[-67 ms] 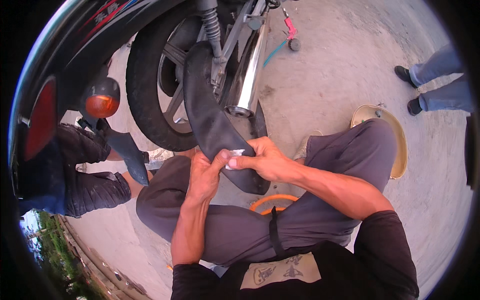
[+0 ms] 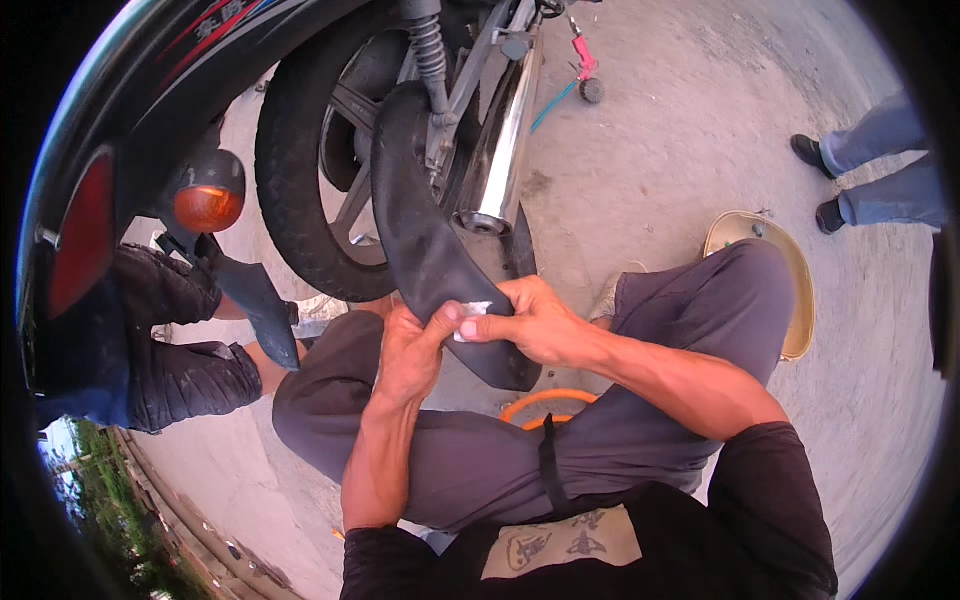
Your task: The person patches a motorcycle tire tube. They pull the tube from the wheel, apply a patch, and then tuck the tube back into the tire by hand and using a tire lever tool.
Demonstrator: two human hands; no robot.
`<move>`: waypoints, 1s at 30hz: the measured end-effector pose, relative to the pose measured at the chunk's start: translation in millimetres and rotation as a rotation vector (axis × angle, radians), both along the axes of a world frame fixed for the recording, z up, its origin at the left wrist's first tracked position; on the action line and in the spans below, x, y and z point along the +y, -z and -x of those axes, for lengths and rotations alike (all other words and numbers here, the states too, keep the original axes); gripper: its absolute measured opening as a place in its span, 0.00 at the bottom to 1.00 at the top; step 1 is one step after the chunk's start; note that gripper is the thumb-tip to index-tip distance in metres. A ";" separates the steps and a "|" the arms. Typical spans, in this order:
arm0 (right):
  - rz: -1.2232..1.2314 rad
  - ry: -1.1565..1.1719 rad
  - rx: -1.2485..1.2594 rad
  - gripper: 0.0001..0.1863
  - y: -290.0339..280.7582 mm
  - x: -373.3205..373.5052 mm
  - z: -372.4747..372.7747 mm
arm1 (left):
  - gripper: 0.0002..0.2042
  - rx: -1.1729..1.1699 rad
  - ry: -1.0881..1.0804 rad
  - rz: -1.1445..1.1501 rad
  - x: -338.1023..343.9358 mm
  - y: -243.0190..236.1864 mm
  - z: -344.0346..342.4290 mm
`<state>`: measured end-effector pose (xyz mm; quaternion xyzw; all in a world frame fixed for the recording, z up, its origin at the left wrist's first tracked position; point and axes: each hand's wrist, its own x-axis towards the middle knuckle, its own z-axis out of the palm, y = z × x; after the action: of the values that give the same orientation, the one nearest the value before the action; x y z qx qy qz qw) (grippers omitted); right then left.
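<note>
A black rubber inner tube [image 2: 425, 245] hangs out from the motorcycle's rear wheel and reaches down between my knees. My left hand [image 2: 413, 348] grips its left edge, thumb pressed on top. From the other side my right hand [image 2: 540, 322] grips the tube, fingers underneath and thumb above. Both thumbs meet at a small white patch-like piece [image 2: 473, 318] lying on the rubber; they partly cover it. The fingertips beneath the tube are hidden.
The motorcycle's rear tyre [image 2: 290, 180], shock absorber [image 2: 428, 50] and chrome exhaust [image 2: 500, 150] stand just ahead. A pink-handled air gauge [image 2: 584, 58] with a blue hose and a beige tray [image 2: 800, 300] lie on the right. Another person's legs [image 2: 885, 165] are far right, and someone crouches left [image 2: 190, 385].
Both hands keep their hold on the inner tube, thumbs on the white piece. Only a very slight shift of the whole view shows.
</note>
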<state>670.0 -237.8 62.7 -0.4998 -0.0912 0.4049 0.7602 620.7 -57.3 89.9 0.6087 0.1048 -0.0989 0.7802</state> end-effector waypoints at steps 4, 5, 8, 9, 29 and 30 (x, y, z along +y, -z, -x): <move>0.085 -0.114 -0.013 0.10 -12.1 -0.8 -0.7 | 0.11 0.021 0.001 -0.119 8.6 -0.6 6.8; 0.111 -0.149 -0.030 0.10 -12.1 -2.3 -2.2 | 0.11 0.014 0.020 -0.248 13.0 -0.8 9.3; 0.187 -0.215 -0.132 0.14 -25.3 -4.1 -4.5 | 0.09 -0.039 -0.024 -0.471 16.3 -6.0 12.0; 0.250 -0.246 -0.222 0.16 -31.8 -3.2 -3.3 | 0.11 -0.045 -0.070 -0.380 19.1 -5.9 14.1; 0.499 -0.455 -0.725 0.30 35.3 -5.2 22.7 | 0.32 -0.137 -0.184 0.426 40.8 -46.1 -76.4; 0.491 -0.447 -0.702 0.29 28.6 -2.1 26.1 | 0.32 -0.090 -0.156 0.447 42.2 -44.2 -82.7</move>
<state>644.0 -239.9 34.1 -0.7392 -0.3492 0.3747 0.4374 703.4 -15.0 134.1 0.4148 0.0922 -0.0318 0.9047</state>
